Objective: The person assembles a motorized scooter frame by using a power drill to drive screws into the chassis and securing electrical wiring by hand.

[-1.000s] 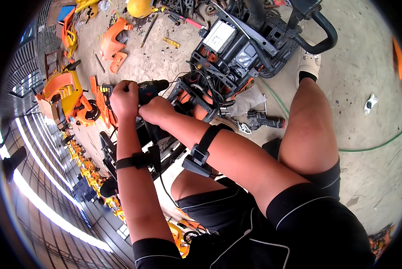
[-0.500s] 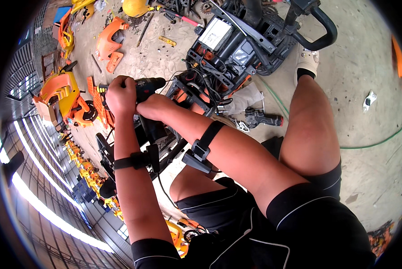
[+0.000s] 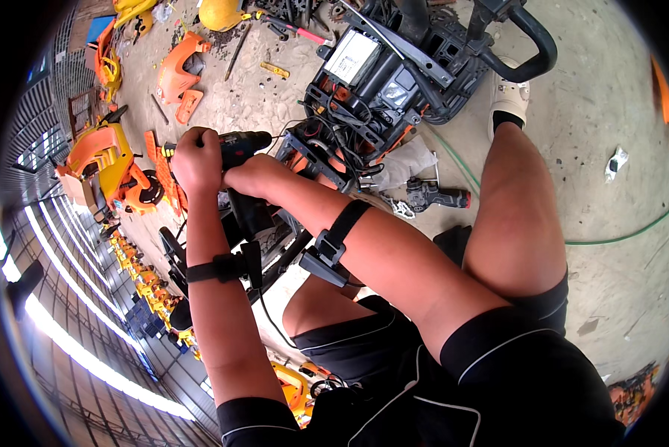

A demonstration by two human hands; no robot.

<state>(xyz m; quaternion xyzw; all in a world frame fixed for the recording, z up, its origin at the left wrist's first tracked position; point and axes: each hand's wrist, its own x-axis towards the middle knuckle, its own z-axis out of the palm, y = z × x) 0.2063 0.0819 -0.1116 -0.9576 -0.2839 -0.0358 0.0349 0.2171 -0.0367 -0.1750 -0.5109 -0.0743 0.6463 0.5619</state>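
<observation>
A black power drill (image 3: 237, 147) lies across the front of my hands, its nose turned right toward the wiring of an opened dark machine (image 3: 357, 104). My left hand (image 3: 198, 159) is closed in a fist around the drill's rear part. A small yellow-and-black piece (image 3: 168, 150) sticks out to the left of that fist. Just below the drill, against the left wrist, my right hand (image 3: 254, 176) is curled; its fingers and whatever they grip are hidden behind the hand. Black frame parts (image 3: 248, 216) sit beneath both hands.
A second cordless tool (image 3: 435, 196) lies on the floor right of the machine, near a green hose (image 3: 457, 164). Orange plastic covers (image 3: 178, 71), a yellow rounded part (image 3: 220, 13) and a yellow-orange ride-on body (image 3: 111, 160) stand to the left. My shoe (image 3: 509, 97) is beside the machine.
The whole view has shifted slightly left. Both hands and the drill keep nearly the same place relative to the machine.
</observation>
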